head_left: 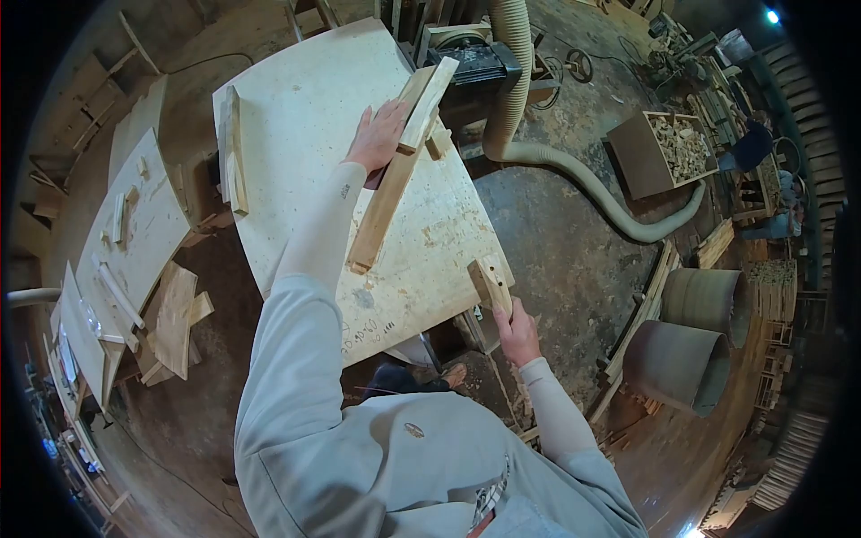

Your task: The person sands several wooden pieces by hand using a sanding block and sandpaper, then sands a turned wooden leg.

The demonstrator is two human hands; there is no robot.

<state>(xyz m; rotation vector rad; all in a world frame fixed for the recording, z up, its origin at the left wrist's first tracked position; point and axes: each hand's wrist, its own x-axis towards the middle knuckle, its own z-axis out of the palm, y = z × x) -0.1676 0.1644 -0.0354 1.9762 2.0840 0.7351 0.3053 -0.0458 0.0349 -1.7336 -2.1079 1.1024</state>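
Note:
My left hand [378,139] reaches over the pale plywood tabletop [305,117]. Its fingers are stretched out and lie against the side of a long wooden bar [387,208] that runs diagonally across the board. A lighter wooden strip [430,106] rests over the upper part of that bar, with a small wood block [439,143] beside it. At the near right corner of the tabletop, my right hand [517,334] is closed around the lower end of a short wooden piece [492,280] with dark holes in it. The palm side of my right hand is hidden.
Another wooden strip [234,152] lies at the tabletop's left edge. Behind the board stand a motor [471,67] and a ribbed hose [574,170] trailing over the floor. To the right are a box of wood offcuts [637,154] and large drums [668,359]. Far right, people work.

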